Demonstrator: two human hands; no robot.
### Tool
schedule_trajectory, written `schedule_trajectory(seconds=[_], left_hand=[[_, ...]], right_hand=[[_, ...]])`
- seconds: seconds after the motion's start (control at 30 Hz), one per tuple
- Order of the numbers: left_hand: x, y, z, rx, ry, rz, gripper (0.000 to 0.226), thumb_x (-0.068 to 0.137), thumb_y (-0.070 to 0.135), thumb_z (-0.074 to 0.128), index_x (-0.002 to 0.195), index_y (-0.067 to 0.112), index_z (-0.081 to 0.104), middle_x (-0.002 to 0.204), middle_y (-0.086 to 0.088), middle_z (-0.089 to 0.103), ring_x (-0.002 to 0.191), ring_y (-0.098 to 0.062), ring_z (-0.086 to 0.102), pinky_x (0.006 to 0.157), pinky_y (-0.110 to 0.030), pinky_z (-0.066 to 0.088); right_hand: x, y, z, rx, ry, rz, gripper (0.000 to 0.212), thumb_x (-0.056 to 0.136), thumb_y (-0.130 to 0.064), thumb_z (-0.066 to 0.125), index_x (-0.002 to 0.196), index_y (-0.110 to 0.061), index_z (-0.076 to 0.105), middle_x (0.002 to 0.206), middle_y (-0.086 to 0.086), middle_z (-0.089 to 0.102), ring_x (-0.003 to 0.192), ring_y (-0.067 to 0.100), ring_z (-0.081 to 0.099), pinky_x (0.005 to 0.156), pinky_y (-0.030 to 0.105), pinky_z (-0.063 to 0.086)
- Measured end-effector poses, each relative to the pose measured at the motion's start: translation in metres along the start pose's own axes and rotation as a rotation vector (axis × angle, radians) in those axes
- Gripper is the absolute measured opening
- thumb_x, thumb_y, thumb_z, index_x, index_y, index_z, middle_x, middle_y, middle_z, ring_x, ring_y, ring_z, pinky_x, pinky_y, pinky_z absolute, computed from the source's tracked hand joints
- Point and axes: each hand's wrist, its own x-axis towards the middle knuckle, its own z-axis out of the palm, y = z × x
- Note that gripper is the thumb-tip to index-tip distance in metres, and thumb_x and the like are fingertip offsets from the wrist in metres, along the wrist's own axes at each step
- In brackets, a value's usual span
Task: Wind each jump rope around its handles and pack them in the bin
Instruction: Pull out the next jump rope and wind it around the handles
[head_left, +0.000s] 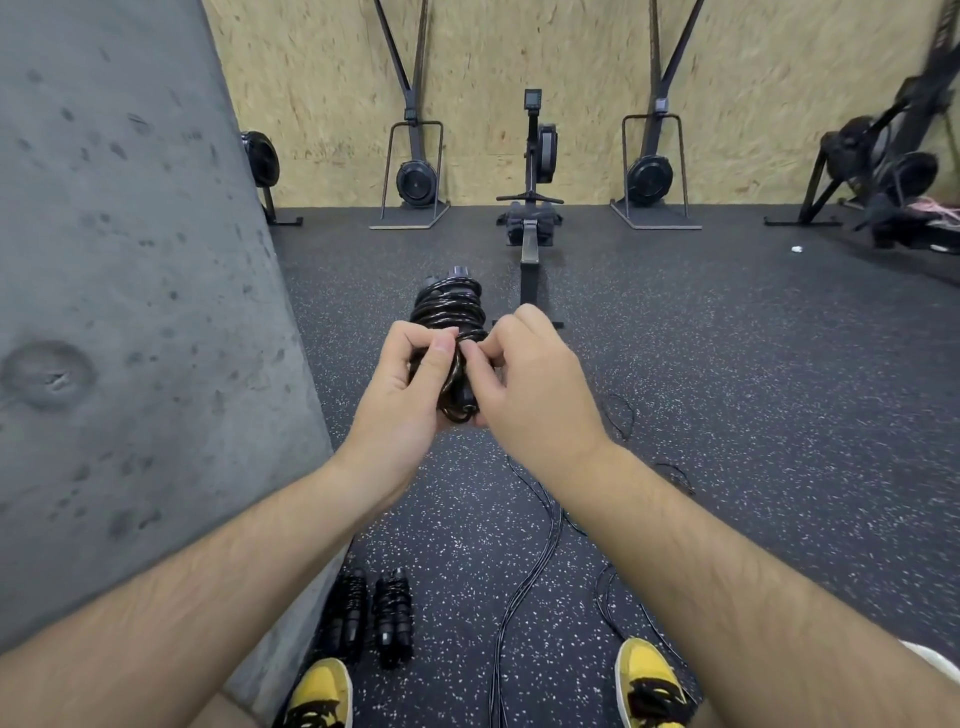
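Wound jump rope (451, 317) held at mid-scene, long axis running near to far, handle ends pointing away. Left hand (410, 379) grips the bundle's near end from the left; right hand (530, 374) pinches the last loop of cord on its right side. Two wound ropes (371, 616) lie on the floor (727, 364) near the left shoe (319, 691); loose ropes (535, 545) trail between the feet. No bin is visible.

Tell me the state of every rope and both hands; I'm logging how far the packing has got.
Jump rope in hand: coiled around its handles, held up off the floor.
Left hand: grips the bundle from the left.
Right hand: pinches the cord at the bundle.
Two wound ropes: coiled, lying side by side on the floor by the concrete pillar.
Loose ropes: unwound, trailing across the floor.
Bin: not in view.
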Motion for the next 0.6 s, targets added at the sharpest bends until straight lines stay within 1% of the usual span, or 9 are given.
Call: schedule_trajectory(seconds=[0.07, 0.13, 0.17, 0.23, 0.3, 0.4, 0.43, 0.5, 0.6], left_hand=[[0.002, -0.002, -0.004, 0.017, 0.017, -0.011, 0.011, 0.107, 0.021, 0.044, 0.099, 0.016, 0.049, 0.082, -0.005, 0.061, 0.064, -0.011, 0.062, 0.054, -0.027, 0.053], [0.005, -0.006, -0.011, 0.018, 0.046, -0.029, 0.003, 0.107, 0.018, 0.046, 0.106, 0.019, 0.048, 0.089, -0.006, 0.062, 0.066, -0.01, 0.064, 0.053, -0.027, 0.053], [0.008, -0.009, -0.015, 0.018, 0.076, -0.047, 0.007, 0.107, 0.018, 0.048, 0.112, 0.023, 0.047, 0.096, -0.009, 0.064, 0.07, -0.014, 0.066, 0.054, -0.03, 0.054], [0.014, -0.017, -0.024, 0.041, 0.138, -0.097, 0.027, 0.104, 0.019, 0.054, 0.123, 0.033, 0.04, 0.106, -0.015, 0.069, 0.078, -0.022, 0.069, 0.06, -0.037, 0.056], [0.018, -0.025, -0.032, 0.142, 0.182, -0.137, 0.046, 0.1, 0.022, 0.06, 0.132, 0.038, 0.031, 0.107, -0.015, 0.07, 0.083, -0.025, 0.071, 0.068, -0.041, 0.056], [0.019, -0.04, -0.045, 0.345, 0.175, -0.178, 0.069, 0.094, 0.031, 0.064, 0.148, 0.037, 0.022, 0.113, -0.004, 0.069, 0.097, -0.021, 0.07, 0.078, -0.038, 0.055], [0.019, -0.045, -0.049, 0.384, 0.165, -0.192, 0.073, 0.094, 0.033, 0.065, 0.152, 0.034, 0.022, 0.115, 0.0, 0.069, 0.1, -0.018, 0.069, 0.083, -0.037, 0.055], [0.017, -0.053, -0.059, 0.405, 0.134, -0.208, 0.067, 0.092, 0.033, 0.068, 0.15, 0.029, 0.033, 0.116, 0.003, 0.07, 0.102, -0.017, 0.068, 0.086, -0.039, 0.054], [0.016, -0.058, -0.075, 0.367, 0.116, -0.225, 0.054, 0.092, 0.022, 0.071, 0.14, 0.029, 0.045, 0.112, 0.006, 0.071, 0.097, -0.006, 0.069, 0.08, -0.031, 0.054]], right_hand=[[-0.002, 0.001, 0.008, 0.075, -0.05, 0.078, 0.023, 0.096, -0.024, 0.061, 0.078, -0.013, 0.052, 0.088, -0.001, 0.045, 0.064, 0.026, 0.056, 0.059, 0.047, 0.052], [-0.004, 0.004, 0.015, 0.157, -0.099, 0.114, 0.016, 0.095, -0.02, 0.061, 0.082, -0.013, 0.058, 0.09, -0.002, 0.048, 0.071, 0.021, 0.058, 0.067, 0.047, 0.054], [-0.006, 0.006, 0.019, 0.209, -0.115, 0.147, 0.012, 0.095, -0.019, 0.061, 0.083, -0.014, 0.06, 0.091, -0.003, 0.049, 0.076, 0.019, 0.06, 0.069, 0.046, 0.055], [-0.008, 0.009, 0.029, 0.302, -0.121, 0.264, 0.008, 0.093, -0.02, 0.06, 0.085, -0.02, 0.061, 0.093, -0.005, 0.054, 0.082, 0.018, 0.063, 0.069, 0.045, 0.059], [-0.011, 0.007, 0.041, 0.362, -0.107, 0.404, 0.006, 0.089, -0.026, 0.057, 0.088, -0.032, 0.057, 0.093, -0.004, 0.06, 0.083, 0.018, 0.067, 0.069, 0.047, 0.06], [-0.014, 0.005, 0.056, 0.385, -0.131, 0.556, 0.009, 0.087, -0.028, 0.054, 0.093, -0.035, 0.054, 0.09, -0.003, 0.066, 0.082, 0.018, 0.067, 0.071, 0.043, 0.059], [-0.015, 0.004, 0.06, 0.37, -0.159, 0.595, 0.01, 0.089, -0.025, 0.053, 0.096, -0.032, 0.054, 0.089, -0.002, 0.067, 0.082, 0.018, 0.066, 0.072, 0.039, 0.057], [-0.016, 0.0, 0.068, 0.345, -0.21, 0.668, 0.011, 0.092, -0.022, 0.052, 0.103, -0.025, 0.053, 0.09, -0.001, 0.068, 0.082, 0.019, 0.065, 0.069, 0.032, 0.051], [-0.018, -0.007, 0.084, 0.373, -0.246, 0.744, 0.015, 0.093, -0.024, 0.053, 0.106, -0.02, 0.047, 0.097, 0.0, 0.067, 0.089, 0.021, 0.063, 0.069, 0.03, 0.042]])
